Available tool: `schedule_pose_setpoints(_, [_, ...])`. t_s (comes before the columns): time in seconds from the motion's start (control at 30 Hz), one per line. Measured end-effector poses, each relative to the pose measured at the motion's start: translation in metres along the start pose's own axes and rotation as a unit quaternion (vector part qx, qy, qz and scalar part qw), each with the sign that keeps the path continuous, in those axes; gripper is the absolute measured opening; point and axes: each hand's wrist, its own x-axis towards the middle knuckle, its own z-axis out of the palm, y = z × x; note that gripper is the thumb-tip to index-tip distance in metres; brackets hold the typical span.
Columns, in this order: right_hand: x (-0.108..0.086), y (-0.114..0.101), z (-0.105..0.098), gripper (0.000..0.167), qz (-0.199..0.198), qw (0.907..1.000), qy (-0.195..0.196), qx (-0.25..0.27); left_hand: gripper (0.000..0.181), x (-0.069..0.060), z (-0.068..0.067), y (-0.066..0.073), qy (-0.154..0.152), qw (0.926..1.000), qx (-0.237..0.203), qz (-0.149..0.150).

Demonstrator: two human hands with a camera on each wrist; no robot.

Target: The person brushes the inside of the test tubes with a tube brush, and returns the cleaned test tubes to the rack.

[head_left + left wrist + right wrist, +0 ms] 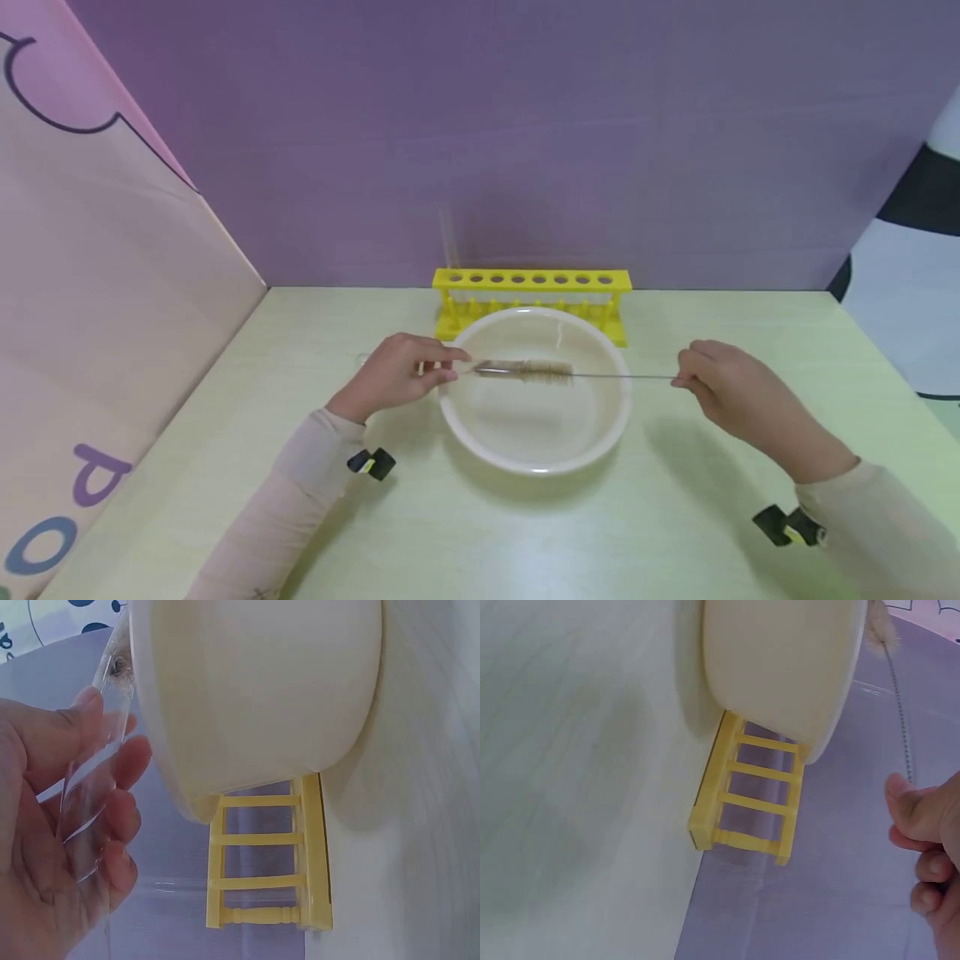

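My left hand pinches a clear glass test tube between thumb and fingers, at the left side of a cream basin. The tube lies nearly level above the basin. The wire handle of a test tube brush is gripped by my right hand, off the basin's right side. Its tan bristles sit partly at the tube's mouth and partly outside; how deep the tip reaches is hard to see. In the right wrist view, curled fingers and thumb hold the twisted wire.
Behind the basin stands a yellow test tube rack, its lower front partly hidden by the basin. Another clear tube rises at the rack's left end. A purple wall closes off the back of the pale table.
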Motion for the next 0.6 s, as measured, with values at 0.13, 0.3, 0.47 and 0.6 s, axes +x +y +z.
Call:
schedule_pose_setpoints(0.13, [-0.004,0.0,0.005,0.05,-0.017,0.9984,0.045,-0.029,0.026,0.0,-0.002,0.0,-0.018,0.9994,-0.026,-0.014])
schedule_pose_setpoints(0.3, [-0.006,0.003,0.009,0.05,-0.038,0.9946,0.084,-0.047,0.025,-0.001,-0.001,0.0,-0.043,0.9973,-0.051,-0.031])
schedule_pose_setpoints(0.47, [-0.007,0.007,0.012,0.047,-0.058,0.9891,0.124,-0.054,0.025,-0.001,-0.003,0.001,-0.058,0.9961,-0.057,-0.035])
schedule_pose_setpoints(0.6, [-0.009,0.006,0.01,0.044,-0.062,0.9873,0.13,-0.066,0.023,0.0,-0.007,0.002,-0.07,0.9949,-0.061,-0.039])
